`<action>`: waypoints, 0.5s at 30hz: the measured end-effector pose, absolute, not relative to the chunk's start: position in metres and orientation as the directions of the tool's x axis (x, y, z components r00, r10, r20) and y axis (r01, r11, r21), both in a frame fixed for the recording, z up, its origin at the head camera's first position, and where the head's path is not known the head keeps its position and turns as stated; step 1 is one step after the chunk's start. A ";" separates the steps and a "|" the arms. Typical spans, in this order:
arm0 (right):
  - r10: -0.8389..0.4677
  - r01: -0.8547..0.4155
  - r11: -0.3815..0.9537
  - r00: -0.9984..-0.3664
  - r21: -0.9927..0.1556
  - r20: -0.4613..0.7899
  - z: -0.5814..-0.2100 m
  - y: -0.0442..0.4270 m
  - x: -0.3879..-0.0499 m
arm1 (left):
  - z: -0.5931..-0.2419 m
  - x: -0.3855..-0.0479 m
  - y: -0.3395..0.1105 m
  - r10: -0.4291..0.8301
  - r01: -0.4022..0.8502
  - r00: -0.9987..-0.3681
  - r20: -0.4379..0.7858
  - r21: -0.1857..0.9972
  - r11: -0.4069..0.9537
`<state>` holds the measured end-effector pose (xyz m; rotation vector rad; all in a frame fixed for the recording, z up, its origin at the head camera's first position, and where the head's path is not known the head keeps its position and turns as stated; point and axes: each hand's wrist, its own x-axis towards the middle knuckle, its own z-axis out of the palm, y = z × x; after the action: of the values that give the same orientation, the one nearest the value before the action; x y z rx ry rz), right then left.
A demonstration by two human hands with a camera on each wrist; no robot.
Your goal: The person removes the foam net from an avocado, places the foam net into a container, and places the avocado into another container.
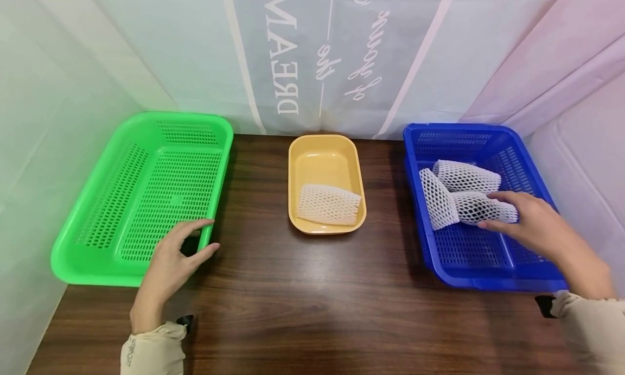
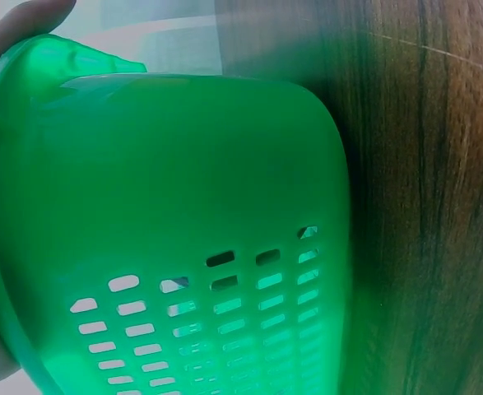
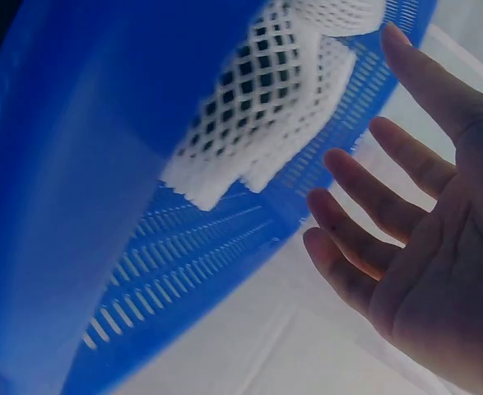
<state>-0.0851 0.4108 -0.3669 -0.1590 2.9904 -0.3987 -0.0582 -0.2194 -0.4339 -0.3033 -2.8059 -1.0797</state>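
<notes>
My left hand is at the near right corner of a green basket, its thumb and fingers parted about the rim. In the left wrist view, part of that hand shows behind the basket's green wall. My right hand hovers with spread fingers over the blue basket. Three white foam net sleeves lie in there: one at the back, one slanted on the left, and one nearest my fingertips. Something dark shows through the mesh in the right wrist view. That palm holds nothing.
Between the baskets stands a yellow tray with another white foam net sleeve lying in its near half. All stand on a dark wooden table. A printed cloth hangs behind, and pale walls close off both sides.
</notes>
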 end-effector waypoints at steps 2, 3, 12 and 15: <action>-0.128 -0.098 0.960 -0.987 -0.264 -0.099 -0.371 0.413 -0.088 | -0.434 -0.058 -0.219 0.143 0.227 -0.973 0.180 0.652 0.724; -0.130 -0.101 0.960 -0.987 -0.260 -0.097 -0.372 0.414 -0.090 | -0.434 -0.058 -0.219 0.143 0.226 -0.974 0.178 0.651 0.724; -0.110 -0.072 0.970 -0.982 -0.231 -0.153 -0.382 0.423 -0.099 | -0.433 -0.058 -0.220 0.147 0.218 -0.976 0.162 0.664 0.716; -0.117 -0.078 0.971 -0.980 -0.228 -0.161 -0.385 0.425 -0.102 | -0.433 -0.059 -0.220 0.147 0.219 -0.975 0.164 0.663 0.716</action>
<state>-0.1023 0.4252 -0.3853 -0.1467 2.9457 -0.3307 -0.0586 -0.2199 -0.4332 -0.3015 -2.8166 -1.1079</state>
